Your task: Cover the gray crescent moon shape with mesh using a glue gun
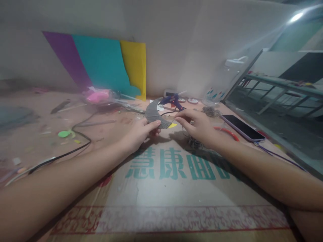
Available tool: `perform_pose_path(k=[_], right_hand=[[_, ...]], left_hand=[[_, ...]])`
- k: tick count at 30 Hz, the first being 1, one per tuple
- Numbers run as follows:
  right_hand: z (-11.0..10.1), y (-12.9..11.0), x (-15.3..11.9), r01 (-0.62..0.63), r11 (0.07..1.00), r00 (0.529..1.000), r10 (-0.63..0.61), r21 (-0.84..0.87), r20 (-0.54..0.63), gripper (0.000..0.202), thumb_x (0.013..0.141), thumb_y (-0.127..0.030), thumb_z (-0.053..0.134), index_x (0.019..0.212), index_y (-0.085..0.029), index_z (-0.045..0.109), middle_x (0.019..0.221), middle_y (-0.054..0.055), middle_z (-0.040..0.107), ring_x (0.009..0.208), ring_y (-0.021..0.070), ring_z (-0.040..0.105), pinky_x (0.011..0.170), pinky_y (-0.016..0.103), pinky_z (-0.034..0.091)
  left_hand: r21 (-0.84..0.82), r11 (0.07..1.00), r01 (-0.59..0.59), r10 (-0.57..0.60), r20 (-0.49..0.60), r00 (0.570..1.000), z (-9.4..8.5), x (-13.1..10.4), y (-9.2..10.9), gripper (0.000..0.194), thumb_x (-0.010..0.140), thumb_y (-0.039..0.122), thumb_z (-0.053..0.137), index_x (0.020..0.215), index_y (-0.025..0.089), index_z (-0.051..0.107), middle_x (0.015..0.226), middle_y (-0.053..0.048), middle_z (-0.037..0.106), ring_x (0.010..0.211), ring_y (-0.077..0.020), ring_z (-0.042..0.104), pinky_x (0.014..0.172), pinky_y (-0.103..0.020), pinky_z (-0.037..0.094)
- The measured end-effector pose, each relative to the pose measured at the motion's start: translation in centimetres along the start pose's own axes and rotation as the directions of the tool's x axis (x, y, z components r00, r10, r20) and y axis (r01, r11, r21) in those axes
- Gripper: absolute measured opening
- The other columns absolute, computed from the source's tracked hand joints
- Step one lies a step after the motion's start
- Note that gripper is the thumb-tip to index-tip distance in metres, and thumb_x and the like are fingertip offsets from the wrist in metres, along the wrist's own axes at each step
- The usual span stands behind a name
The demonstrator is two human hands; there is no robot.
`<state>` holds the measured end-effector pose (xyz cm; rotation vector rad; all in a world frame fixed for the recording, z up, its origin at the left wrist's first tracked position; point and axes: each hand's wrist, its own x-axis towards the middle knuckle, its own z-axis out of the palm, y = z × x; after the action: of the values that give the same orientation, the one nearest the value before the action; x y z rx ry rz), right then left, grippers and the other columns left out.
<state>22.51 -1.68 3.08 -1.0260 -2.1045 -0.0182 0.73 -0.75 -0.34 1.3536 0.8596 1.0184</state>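
A crescent [153,113] wrapped in grey yarn is held up over the table, its yellow tip [172,125] bare at the lower right. My left hand [146,131] is closed on the lower curve, thumb on top. With thumb and forefinger pinched, my right hand [195,126] holds a thin strand of grey yarn just right of the yellow tip. Below that hand a loose tangle of grey yarn [195,143] lies on the table, partly hidden. Behind the crescent, a blue glue gun [173,101] rests with a small red light showing.
A smartphone [242,128] lies at the right edge. A clear plastic jug [223,82] stands at the back right. Purple, teal and yellow sheets [101,60] lean on the wall. At left are a pink bag [98,96], a black cable [68,154] and a green piece [64,133].
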Motion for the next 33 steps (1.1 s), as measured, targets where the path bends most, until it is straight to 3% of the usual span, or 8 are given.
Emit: perform_pose_path(k=[8, 17, 21, 24, 28, 33], right_hand=[[0.1, 0.3, -0.5, -0.113, 0.992, 0.993, 0.110, 0.049, 0.052, 0.019, 0.091, -0.028, 0.057, 0.088, -0.017, 0.072, 0.086, 0.006, 0.074, 0.073, 0.0171, 0.063, 0.066, 0.028, 0.046], [0.9, 1.0, -0.7, -0.124, 0.987, 0.991, 0.118, 0.106, 0.063, 0.020, 0.091, -0.031, 0.057, 0.088, -0.018, 0.072, 0.085, 0.005, 0.073, 0.077, 0.0176, 0.064, 0.071, 0.029, 0.048], [1.6, 1.9, -0.9, -0.031, 0.995, 0.993, 0.020, 0.097, 0.118, 0.023, 0.091, -0.018, 0.052, 0.106, -0.017, 0.070, 0.104, 0.009, 0.073, 0.098, 0.0205, 0.064, 0.087, 0.034, 0.049], [1.8, 2.4, -1.2, 0.024, 0.998, 0.998, -0.028, 0.057, 0.058, 0.042, 0.087, -0.009, 0.047, 0.127, -0.016, 0.055, 0.121, 0.013, 0.063, 0.098, 0.0200, 0.062, 0.086, 0.036, 0.050], [1.3, 1.8, -1.6, 0.160, 0.987, 0.984, -0.158, 0.020, -0.088, 0.030, 0.086, -0.011, 0.051, 0.115, -0.018, 0.053, 0.105, 0.010, 0.060, 0.087, 0.0197, 0.059, 0.080, 0.037, 0.050], [1.0, 0.6, -1.7, 0.293, 0.952, 0.951, -0.301, -0.092, -0.078, 0.012, 0.089, -0.021, 0.059, 0.101, -0.022, 0.056, 0.097, 0.008, 0.064, 0.093, 0.0224, 0.060, 0.082, 0.039, 0.050]], left_hand=[[-0.065, 0.997, 0.033, -0.034, -0.001, 0.999, 0.0, 0.0, 0.1, 0.030, 0.076, 0.043, 0.070, 0.075, 0.014, 0.061, 0.067, -0.001, 0.060, 0.058, -0.0103, 0.055, 0.056, -0.023, 0.042], [-0.056, 0.992, 0.112, -0.107, 0.086, 0.991, 0.1, -0.3, 0.1, 0.029, 0.076, 0.041, 0.071, 0.079, 0.014, 0.063, 0.066, -0.001, 0.062, 0.056, -0.0103, 0.056, 0.053, -0.023, 0.041], [-0.094, 0.989, 0.115, -0.111, 0.043, 0.993, 0.3, -0.3, 0.3, 0.028, 0.076, 0.039, 0.072, 0.077, 0.013, 0.062, 0.065, -0.001, 0.062, 0.055, -0.0094, 0.055, 0.054, -0.022, 0.042], [-0.133, 0.986, 0.096, -0.102, -0.036, 0.994, 0.4, -0.1, 0.4, 0.028, 0.075, 0.038, 0.073, 0.075, 0.013, 0.062, 0.065, -0.001, 0.062, 0.055, -0.0089, 0.055, 0.055, -0.022, 0.043], [-0.175, 0.980, 0.091, -0.101, -0.051, 0.994, 0.4, 0.1, 0.4, 0.026, 0.077, 0.037, 0.071, 0.074, 0.012, 0.063, 0.065, -0.002, 0.063, 0.054, -0.0084, 0.055, 0.054, -0.021, 0.042], [-0.219, 0.968, 0.125, -0.129, -0.001, 0.992, 0.4, 0.0, 0.6, 0.025, 0.077, 0.035, 0.071, 0.072, 0.013, 0.063, 0.064, -0.001, 0.062, 0.053, -0.0083, 0.053, 0.053, -0.021, 0.042]])
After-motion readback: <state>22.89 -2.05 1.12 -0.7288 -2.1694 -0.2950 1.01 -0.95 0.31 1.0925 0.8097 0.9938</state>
